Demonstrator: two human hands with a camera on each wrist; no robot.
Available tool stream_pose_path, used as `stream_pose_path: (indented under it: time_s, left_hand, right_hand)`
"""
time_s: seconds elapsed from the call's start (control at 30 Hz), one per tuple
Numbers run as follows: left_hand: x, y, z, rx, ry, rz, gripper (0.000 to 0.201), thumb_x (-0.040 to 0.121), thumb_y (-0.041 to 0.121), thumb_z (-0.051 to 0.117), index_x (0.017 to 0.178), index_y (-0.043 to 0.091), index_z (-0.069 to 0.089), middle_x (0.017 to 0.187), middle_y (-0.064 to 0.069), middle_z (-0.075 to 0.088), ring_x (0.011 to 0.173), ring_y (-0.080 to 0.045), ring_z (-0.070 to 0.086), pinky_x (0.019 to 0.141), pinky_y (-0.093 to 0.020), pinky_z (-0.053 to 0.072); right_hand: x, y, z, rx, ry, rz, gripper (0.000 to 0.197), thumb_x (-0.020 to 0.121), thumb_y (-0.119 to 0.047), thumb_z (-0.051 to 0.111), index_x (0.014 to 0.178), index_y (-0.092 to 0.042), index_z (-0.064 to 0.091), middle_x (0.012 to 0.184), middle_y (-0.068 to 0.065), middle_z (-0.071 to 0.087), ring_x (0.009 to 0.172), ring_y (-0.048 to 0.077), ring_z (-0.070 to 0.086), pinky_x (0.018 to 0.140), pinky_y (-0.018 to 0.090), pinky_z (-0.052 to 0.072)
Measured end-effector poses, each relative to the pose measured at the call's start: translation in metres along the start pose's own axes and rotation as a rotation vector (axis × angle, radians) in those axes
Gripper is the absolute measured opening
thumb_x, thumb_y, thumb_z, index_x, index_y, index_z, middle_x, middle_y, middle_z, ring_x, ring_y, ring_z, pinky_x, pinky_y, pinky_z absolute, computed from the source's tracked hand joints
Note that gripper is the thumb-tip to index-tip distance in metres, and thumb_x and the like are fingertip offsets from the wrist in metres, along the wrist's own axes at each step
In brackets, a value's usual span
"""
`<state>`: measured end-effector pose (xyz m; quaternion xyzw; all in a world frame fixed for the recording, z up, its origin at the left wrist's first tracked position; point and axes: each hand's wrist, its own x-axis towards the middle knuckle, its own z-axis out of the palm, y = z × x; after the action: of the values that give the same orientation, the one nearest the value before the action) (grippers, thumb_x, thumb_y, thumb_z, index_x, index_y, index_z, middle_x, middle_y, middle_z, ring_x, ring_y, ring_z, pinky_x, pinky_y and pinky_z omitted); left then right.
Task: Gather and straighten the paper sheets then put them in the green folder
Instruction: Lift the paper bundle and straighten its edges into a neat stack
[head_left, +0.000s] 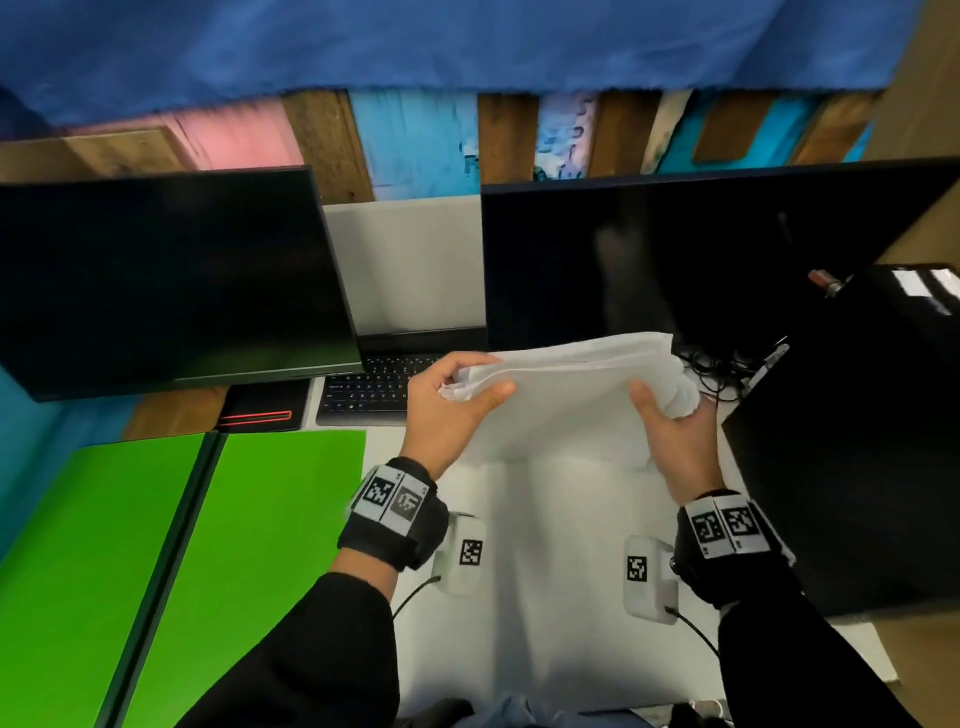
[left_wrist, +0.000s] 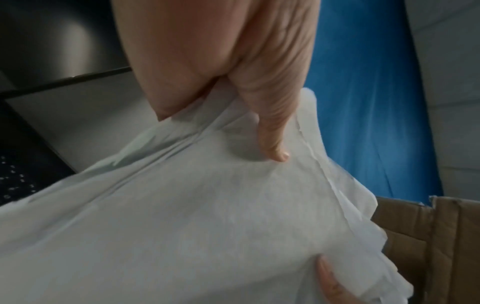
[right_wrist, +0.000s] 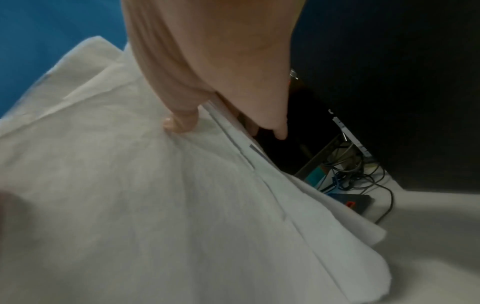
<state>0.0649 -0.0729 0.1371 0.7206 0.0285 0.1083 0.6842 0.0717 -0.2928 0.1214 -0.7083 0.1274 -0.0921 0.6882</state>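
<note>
Head view showed two dark monitors (head_left: 171, 275) across the back of the white desk (head_left: 545, 597), with a keyboard (head_left: 371, 387) between them. Green folder (head_left: 171, 561) lay open and flat at the left of the desk, apart from both hands. Paper sheets (head_left: 566, 395) hung above the desk as one loose stack, lower edge near or on the surface; I could not tell which. Edges were uneven: the left wrist view showed layered, staggered sheet borders (left_wrist: 337, 185), so the stack was gathered but not yet square.

Left hand (head_left: 447, 405) gripped the stack's left end, thumb on the near face, fingers (left_wrist: 272, 123) curled round the top edge. Right hand (head_left: 675, 436) held the right end, thumb (right_wrist: 182, 121) pressed on the near face, remaining fingers behind and mostly hidden.

Judged step: straightening, about midway through the task. Next move, in my view, calls for tapping the lower edge on the desk until borders line up, then carrying the stack leftward onto the open folder without letting sheets fan.
</note>
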Motion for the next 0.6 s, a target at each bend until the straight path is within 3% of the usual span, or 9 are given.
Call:
stream_pose_path:
  time_s: [0.1,0.17,0.3,0.4,0.47,0.6]
  left_hand:
    - [0.009,-0.002,-0.001,-0.036,0.015,-0.025,0.028,0.069,0.005,0.080,0.094,0.009,0.069,0.091,0.002,0.071,0.080,-0.003,0.065,0.071,-0.017,0.053]
    - [0.014,-0.001,-0.002,-0.049,0.019,-0.019,0.029,0.068,0.005,0.080,0.094,0.012,0.069,0.091,0.001,0.071,0.081,-0.006,0.067,0.072,-0.022,0.056]
    - [0.020,0.001,0.000,-0.020,-0.008,-0.015,0.033,0.066,0.004,0.081,0.095,0.013,0.069,0.091,0.002,0.071,0.082,-0.007,0.067,0.077,-0.025,0.056]
    - [0.023,0.004,-0.002,-0.022,-0.007,-0.011,0.032,0.067,0.005,0.081,0.096,0.011,0.070,0.089,0.001,0.071,0.083,-0.010,0.067,0.080,-0.031,0.057]
    - [0.026,0.005,-0.006,-0.024,0.001,-0.028,0.028,0.068,0.008,0.081,0.094,0.014,0.070,0.087,0.001,0.071,0.082,-0.013,0.066,0.079,-0.038,0.058]
    - [0.030,0.001,-0.009,-0.034,0.024,-0.041,0.024,0.069,0.017,0.081,0.090,0.019,0.070,0.089,-0.004,0.071,0.084,-0.019,0.067,0.080,-0.042,0.058]
  right_hand:
    - [0.006,-0.008,-0.002,-0.015,-0.059,-0.057,0.016,0.086,-0.016,0.069,0.099,-0.025,0.065,0.092,-0.005,0.069,0.089,0.015,0.065,0.088,0.041,0.054]
    - [0.010,-0.018,-0.002,0.024,-0.063,-0.142,0.019,0.083,-0.020,0.071,0.099,-0.028,0.064,0.095,-0.005,0.068,0.089,0.014,0.064,0.083,0.036,0.054]
    - [0.012,-0.036,0.003,-0.057,-0.059,-0.483,0.028,0.087,-0.011,0.068,0.114,-0.013,0.060,0.110,0.005,0.066,0.102,0.010,0.063,0.090,0.019,0.048]
    - [0.014,-0.044,0.006,-0.185,-0.088,-0.637,0.013,0.091,-0.005,0.060,0.102,-0.011,0.065,0.108,0.005,0.065,0.105,0.008,0.061,0.095,0.019,0.044]
    - [0.021,-0.044,0.006,-0.104,-0.117,-0.573,0.016,0.092,-0.003,0.058,0.096,-0.016,0.066,0.109,0.003,0.066,0.107,0.011,0.062,0.097,0.024,0.046]
    - [0.034,-0.041,-0.002,0.235,-0.040,-0.259,0.022,0.091,-0.006,0.052,0.084,-0.025,0.063,0.111,-0.006,0.069,0.103,0.012,0.063,0.089,0.030,0.050]
